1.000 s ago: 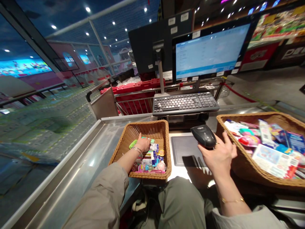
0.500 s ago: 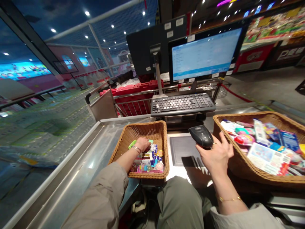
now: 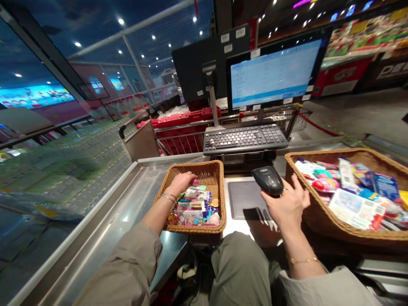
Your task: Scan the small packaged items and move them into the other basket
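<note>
Room above pad (image 3: 244,202); scanner (image 3: 268,180) blocks right side.

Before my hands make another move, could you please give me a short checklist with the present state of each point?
1. Scanner held in the right hand: ok.
2. Left hand inside the smaller basket: ok.
3. Left fingers firmly closed on an item: cannot tell; the fingertips are partly hidden.
4. Larger basket upright, with goods inside: ok.
5. Monitor lit: ok.
6. Small text on its screen readable: not ok, too blurred here.
</note>
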Motion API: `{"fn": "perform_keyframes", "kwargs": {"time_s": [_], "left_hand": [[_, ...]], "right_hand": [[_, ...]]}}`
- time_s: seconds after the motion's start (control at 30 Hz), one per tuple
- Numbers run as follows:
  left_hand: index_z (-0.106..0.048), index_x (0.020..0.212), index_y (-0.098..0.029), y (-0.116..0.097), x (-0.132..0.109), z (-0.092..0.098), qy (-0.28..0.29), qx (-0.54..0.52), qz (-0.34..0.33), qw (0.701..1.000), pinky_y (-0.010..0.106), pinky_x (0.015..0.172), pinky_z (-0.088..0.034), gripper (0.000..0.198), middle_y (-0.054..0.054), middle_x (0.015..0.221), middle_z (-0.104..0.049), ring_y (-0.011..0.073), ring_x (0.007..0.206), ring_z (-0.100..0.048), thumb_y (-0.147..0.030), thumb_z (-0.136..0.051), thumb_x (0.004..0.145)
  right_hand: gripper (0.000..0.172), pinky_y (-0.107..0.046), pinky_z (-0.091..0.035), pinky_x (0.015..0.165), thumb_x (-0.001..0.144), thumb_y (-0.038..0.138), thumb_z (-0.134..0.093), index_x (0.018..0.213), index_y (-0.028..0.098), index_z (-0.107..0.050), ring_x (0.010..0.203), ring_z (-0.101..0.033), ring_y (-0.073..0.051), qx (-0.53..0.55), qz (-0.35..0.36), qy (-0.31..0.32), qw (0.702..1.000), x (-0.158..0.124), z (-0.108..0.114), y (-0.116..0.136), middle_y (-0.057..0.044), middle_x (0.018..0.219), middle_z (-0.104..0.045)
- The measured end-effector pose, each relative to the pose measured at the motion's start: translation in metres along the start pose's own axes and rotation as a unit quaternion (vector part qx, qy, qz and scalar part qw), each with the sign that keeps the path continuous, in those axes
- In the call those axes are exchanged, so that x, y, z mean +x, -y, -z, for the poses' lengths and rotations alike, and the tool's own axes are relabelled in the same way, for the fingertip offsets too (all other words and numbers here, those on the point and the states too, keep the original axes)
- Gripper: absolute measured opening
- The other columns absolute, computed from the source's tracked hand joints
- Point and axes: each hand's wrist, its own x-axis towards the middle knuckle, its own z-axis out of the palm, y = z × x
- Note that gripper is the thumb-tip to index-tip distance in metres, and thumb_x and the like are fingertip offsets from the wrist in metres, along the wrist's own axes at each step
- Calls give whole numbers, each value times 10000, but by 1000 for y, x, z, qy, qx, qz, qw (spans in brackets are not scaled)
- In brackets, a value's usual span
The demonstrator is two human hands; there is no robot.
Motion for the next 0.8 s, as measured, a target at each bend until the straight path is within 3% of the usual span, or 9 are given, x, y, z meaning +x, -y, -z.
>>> {"fn": "perform_keyframes", "kwargs": {"time_s": [0.23, 0.33, 0.43, 0.6, 0.8], "left_hand": [[-671, 1296, -272, -28, -11, 18, -133, -91, 36, 986, 283, 905, -556, 324, 47, 1275, -710, 206, 1085, -707, -257, -573, 987], [-712, 1230, -272, -43, -9, 23, -222, -151, 41, 962, 350, 1017, -549, 298, 35, 1273, -735, 220, 1180, -676, -211, -634, 950], [-744, 1185, -284, -58, -4, 27, -282, -151, 29, 947, 480, 1173, -443, 273, 35, 1356, -703, 246, 1344, -574, -217, -681, 927], [-768, 1157, -343, -85, 0, 34, -334, -123, 37, 934, 685, 1215, -289, 268, 28, 1475, -618, 322, 1441, -460, -286, -734, 897], [-744, 1207, -398, -116, 5, 41, -376, -111, 35, 919, 769, 1195, -204, 346, 12, 1551, -542, 375, 1502, -369, -318, -761, 871]], "right_hand": [[509, -652, -162, 1202, 745, 491, -598, 1141, 185, -698, 1450, -397, -352, 12, 21, -2, 1000, -1, 3, -1, -158, 1276, -698], [542, -658, -170, 1200, 753, 509, -583, 1177, 187, -685, 1458, -388, -347, 16, 31, 1, 999, -1, 5, -1, -151, 1310, -686], [546, -671, -160, 1201, 760, 514, -579, 1190, 195, -684, 1473, -376, -349, 14, 41, 9, 999, -1, 7, -2, -132, 1331, -687], [387, -706, -141, 1194, 761, 470, -608, 1029, 216, -725, 1496, -343, -370, 4, 74, 24, 997, 0, 9, -4, -104, 1379, -669], [240, -750, -132, 1170, 767, 414, -635, 886, 227, -728, 1524, -284, -392, -3, 114, 38, 993, -1, 11, -2, -82, 1444, -625]]}}
